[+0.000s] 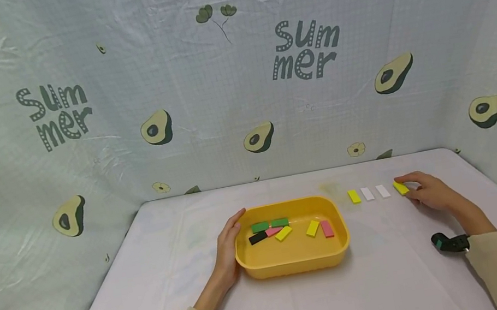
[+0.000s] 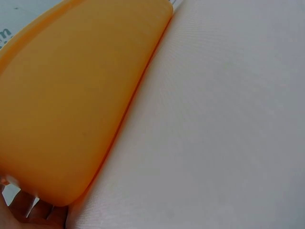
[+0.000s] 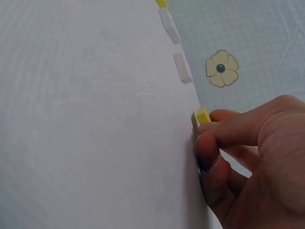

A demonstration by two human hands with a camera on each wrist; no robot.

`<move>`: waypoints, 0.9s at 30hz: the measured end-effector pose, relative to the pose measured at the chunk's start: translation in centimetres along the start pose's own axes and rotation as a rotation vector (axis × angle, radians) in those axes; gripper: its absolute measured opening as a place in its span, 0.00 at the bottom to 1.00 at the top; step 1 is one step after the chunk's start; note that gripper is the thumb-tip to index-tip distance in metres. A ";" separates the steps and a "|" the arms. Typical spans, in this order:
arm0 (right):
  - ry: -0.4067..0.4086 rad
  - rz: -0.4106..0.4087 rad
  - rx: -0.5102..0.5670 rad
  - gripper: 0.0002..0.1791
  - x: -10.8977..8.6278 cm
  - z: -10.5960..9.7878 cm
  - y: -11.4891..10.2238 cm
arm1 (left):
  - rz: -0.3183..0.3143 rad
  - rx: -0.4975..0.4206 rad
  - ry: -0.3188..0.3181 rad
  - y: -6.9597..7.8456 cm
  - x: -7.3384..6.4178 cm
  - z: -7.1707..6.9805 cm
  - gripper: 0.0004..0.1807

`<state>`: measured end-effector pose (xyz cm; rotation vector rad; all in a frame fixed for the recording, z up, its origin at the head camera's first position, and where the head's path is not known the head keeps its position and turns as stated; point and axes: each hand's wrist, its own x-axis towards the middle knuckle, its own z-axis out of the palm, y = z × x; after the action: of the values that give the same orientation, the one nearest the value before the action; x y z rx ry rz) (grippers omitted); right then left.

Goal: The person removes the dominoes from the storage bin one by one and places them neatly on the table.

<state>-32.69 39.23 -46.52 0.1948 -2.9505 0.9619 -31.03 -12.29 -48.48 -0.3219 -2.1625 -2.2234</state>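
Note:
A yellow plastic tray [image 1: 293, 267] stands on the table, holding several small blocks. My left hand [image 1: 226, 250] grips its left end, the fingers lying along the outer wall; in the left wrist view the fingers [image 2: 40, 212] show against the tray's corner. To the right of the tray, my right hand [image 1: 432, 193] pinches a yellow block [image 1: 400, 187] between thumb and fingers. This yellow block [image 3: 203, 115] is close to the table surface in the right wrist view, partly hidden by the fingertips. Left of it lie two white blocks [image 1: 382, 191] and another yellow block [image 1: 354, 197], spaced in a row.
Inside the tray are two green blocks [image 1: 279, 222], a black block [image 1: 258, 237], pink blocks [image 1: 327, 228] and yellow blocks [image 1: 312, 228]. A white cloth covers the table [image 1: 391, 285]. Behind and beside it hangs a printed curtain [image 1: 194, 76].

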 end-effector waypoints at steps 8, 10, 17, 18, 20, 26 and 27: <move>0.008 0.011 -0.049 0.28 0.3 -0.1 -0.2 | -0.008 -0.004 0.007 0.2 0.0 0.2 0.26; 0.008 0.022 -0.054 0.28 0.4 -0.1 -0.1 | -0.007 0.000 0.005 0.3 0.0 0.3 0.26; 0.015 0.012 -0.055 0.28 0.6 0.0 0.0 | -0.016 -0.012 0.014 0.4 0.0 0.4 0.26; 0.015 0.009 -0.054 0.28 0.7 0.0 0.0 | -0.016 -0.014 0.016 0.4 0.0 0.5 0.26; 0.017 0.002 -0.054 0.28 0.6 -0.1 -0.1 | -0.015 -0.015 0.017 0.4 0.0 0.5 0.26; 0.013 0.006 -0.058 0.28 0.7 -0.3 -0.2 | -0.016 -0.008 0.028 0.4 -0.1 0.7 0.26; 0.014 0.008 -0.057 0.29 0.7 -0.3 -0.2 | -0.017 -0.008 0.031 0.4 -0.1 0.7 0.26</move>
<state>-33.34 39.18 -46.10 0.1733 -2.9635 0.8749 -30.78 -11.66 -48.08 -0.2683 -2.1499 -2.2306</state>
